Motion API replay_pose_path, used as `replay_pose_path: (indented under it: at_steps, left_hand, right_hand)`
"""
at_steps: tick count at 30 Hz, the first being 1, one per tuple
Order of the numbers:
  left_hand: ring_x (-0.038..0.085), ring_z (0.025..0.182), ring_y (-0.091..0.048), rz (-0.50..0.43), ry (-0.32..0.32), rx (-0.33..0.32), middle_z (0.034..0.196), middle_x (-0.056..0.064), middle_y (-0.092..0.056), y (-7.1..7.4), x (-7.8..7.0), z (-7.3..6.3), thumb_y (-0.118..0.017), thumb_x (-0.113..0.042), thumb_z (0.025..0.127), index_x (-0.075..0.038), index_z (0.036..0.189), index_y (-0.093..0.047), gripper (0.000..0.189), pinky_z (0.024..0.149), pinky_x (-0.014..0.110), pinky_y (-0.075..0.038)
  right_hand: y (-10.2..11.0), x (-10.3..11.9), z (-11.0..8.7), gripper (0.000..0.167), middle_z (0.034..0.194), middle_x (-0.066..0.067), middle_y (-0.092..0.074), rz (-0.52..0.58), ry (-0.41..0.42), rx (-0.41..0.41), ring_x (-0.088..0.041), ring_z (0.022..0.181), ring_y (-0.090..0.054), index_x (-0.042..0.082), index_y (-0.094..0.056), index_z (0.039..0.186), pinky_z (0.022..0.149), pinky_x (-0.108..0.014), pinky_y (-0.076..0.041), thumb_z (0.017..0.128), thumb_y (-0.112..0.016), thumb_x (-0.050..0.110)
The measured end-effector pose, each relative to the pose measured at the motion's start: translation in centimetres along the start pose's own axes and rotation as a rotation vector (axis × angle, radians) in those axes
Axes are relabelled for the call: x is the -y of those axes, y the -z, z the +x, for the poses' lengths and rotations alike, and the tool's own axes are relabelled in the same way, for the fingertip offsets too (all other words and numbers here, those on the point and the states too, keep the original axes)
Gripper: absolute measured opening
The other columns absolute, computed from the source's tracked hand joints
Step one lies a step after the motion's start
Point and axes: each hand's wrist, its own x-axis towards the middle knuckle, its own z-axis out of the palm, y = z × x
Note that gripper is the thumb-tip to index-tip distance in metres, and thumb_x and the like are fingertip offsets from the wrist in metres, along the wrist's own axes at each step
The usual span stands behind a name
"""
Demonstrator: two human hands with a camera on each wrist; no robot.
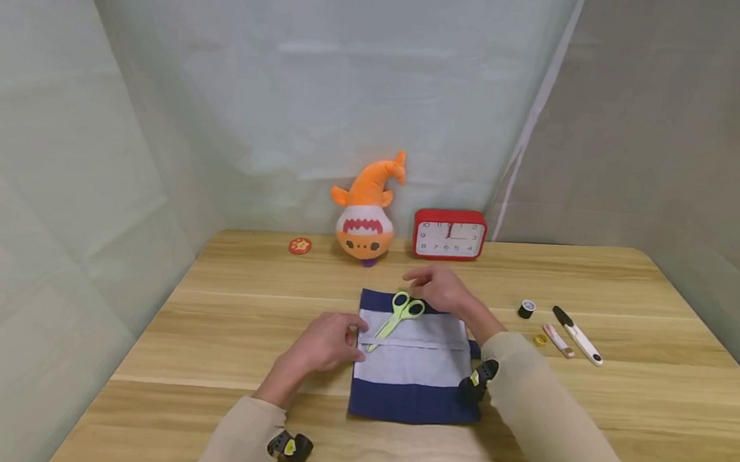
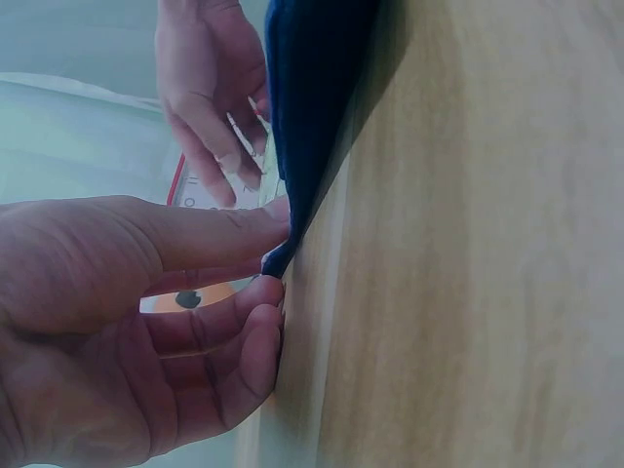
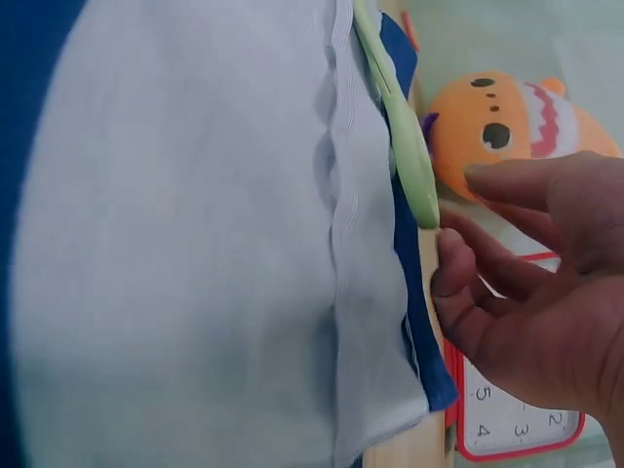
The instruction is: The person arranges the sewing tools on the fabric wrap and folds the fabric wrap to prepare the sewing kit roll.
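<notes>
A navy and pale grey cloth organiser (image 1: 414,403) lies spread on the table, with a seamed pocket edge across its middle. Light green scissors (image 1: 390,325) rest slantwise on it, handles toward the far edge and blade tip overlapping the pocket edge. My left hand (image 1: 331,341) pinches the organiser's left edge between thumb and fingers; the left wrist view shows the navy fabric slightly raised there. Over the far edge, my right hand (image 1: 441,288) hovers beside the scissor handles. In the right wrist view its thumb and fingers are apart, fingertips close to the green handle (image 3: 417,175).
An orange shark plush (image 1: 366,213) and a red clock (image 1: 450,235) stand at the back, with a round red disc (image 1: 300,245) to their left. On the right lie a black thread spool (image 1: 527,309), a yellow ring (image 1: 539,339), a pinkish clipper-like tool (image 1: 558,341) and a black-and-white tool (image 1: 578,336).
</notes>
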Motion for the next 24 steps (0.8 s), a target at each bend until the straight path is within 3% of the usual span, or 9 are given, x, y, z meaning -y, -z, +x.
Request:
replay_pose_path:
  at_steps: [4,11,24]
  left_hand:
    - [0.014,0.069,-0.053,0.0,0.001,0.0,0.072,-0.002,-0.059,0.1,-0.1,0.0,-0.09,-0.011,0.082,-0.004,0.122,-0.075,0.043,0.069,0.03,-0.041]
    - [0.015,0.069,-0.053,0.007,0.006,0.001,0.073,-0.001,-0.059,0.3,-0.1,-0.1,-0.09,-0.011,0.083,-0.003,0.123,-0.074,0.044,0.069,0.031,-0.04]
    - [0.014,0.07,-0.053,0.006,0.025,0.001,0.074,-0.001,-0.059,0.0,-0.1,-0.1,-0.09,-0.012,0.083,-0.006,0.122,-0.075,0.043,0.069,0.03,-0.04]
  right_hand:
    - [0.6,-0.8,-0.9,0.031,0.106,-0.014,-0.073,0.037,-0.052,-0.068,-0.019,0.083,-0.066,0.003,-0.074,0.127,0.07,-0.029,-0.054,0.097,-0.073,0.011]
    - [0.6,-1.8,-2.1,0.03,0.074,-0.005,-0.066,0.134,-0.118,-0.001,-0.014,0.058,-0.059,0.001,-0.076,0.117,0.057,-0.026,-0.051,0.088,-0.082,0.007]
    - [-0.7,-1.7,-2.5,0.04,0.082,-0.011,-0.066,0.178,-0.156,0.0,-0.014,0.054,-0.063,-0.003,-0.071,0.121,0.053,-0.028,-0.056,0.086,-0.086,0.008]
